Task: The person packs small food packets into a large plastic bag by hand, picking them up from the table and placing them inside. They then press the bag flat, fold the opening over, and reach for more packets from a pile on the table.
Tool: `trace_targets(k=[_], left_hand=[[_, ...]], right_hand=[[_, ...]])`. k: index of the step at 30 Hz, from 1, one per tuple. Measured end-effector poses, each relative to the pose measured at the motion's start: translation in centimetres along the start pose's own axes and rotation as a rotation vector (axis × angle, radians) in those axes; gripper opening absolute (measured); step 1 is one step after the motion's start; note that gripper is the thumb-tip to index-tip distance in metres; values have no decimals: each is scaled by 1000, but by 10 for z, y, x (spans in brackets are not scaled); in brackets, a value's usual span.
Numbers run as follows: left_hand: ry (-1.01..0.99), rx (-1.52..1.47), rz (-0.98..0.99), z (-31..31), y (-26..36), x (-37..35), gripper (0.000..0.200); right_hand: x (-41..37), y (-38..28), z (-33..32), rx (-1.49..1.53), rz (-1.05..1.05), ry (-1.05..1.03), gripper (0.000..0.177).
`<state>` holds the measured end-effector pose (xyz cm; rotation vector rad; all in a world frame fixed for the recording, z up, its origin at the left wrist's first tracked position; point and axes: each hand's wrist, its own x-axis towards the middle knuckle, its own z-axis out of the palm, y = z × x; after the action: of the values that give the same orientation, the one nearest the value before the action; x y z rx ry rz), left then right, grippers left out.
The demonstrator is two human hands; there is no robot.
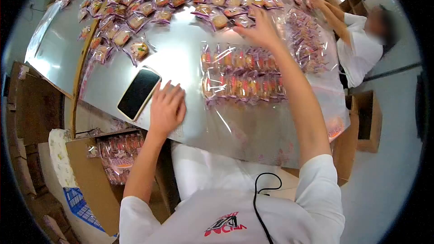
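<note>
My left hand (pixel 168 106) rests on the metal table, fingers apart and holding nothing, just right of a black-screened phone (pixel 139 93). Farther up, my right hand (pixel 257 28) reaches over the near edge of the heap of wrapped pastries (pixel 219 1), its thumb and fingers spread; nothing shows between them. Below that hand, two rows of packed pastries (pixel 244 86) stand side by side in a clear plastic bag (pixel 226 129) lying flat on the table. Single wrapped pastries (pixel 138 49) lie above the phone.
Another packed group (pixel 309 40) lies right of my right forearm. At the right, a co-worker (pixel 361 40) in white reaches over the table. An open carton with packs (pixel 120 153) stands lower left; another carton (pixel 367 119) stands right. A wooden strip (pixel 86 58) edges the left side.
</note>
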<state>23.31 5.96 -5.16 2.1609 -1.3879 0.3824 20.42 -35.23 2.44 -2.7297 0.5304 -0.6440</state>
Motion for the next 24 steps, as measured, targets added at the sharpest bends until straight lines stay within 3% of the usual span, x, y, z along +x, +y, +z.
trace_targets(k=[4, 7, 11, 12, 15, 19, 24], left_hand=[[-31, -168, -96, 0, 1, 9, 24], [-42, -176, -92, 2, -3, 11, 24], [-66, -184, -120, 2, -3, 12, 22], [-65, -184, -123, 1, -3, 13, 22], [-66, -174, -138, 3, -4, 14, 22], [-72, -205, -170, -2, 0, 17, 20], [-70, -221, -168, -1, -1, 16, 20]], right_hand=[[55, 1, 44, 65, 39, -206, 134], [55, -34, 71, -367, 27, -389, 143], [72, -34, 107, -269, -160, -267, 145], [76, -44, 104, -216, -175, -276, 130], [90, -55, 112, -221, -210, -336, 112], [97, -67, 117, -259, -198, -269, 97], [109, -43, 104, -46, -291, -176, 88]])
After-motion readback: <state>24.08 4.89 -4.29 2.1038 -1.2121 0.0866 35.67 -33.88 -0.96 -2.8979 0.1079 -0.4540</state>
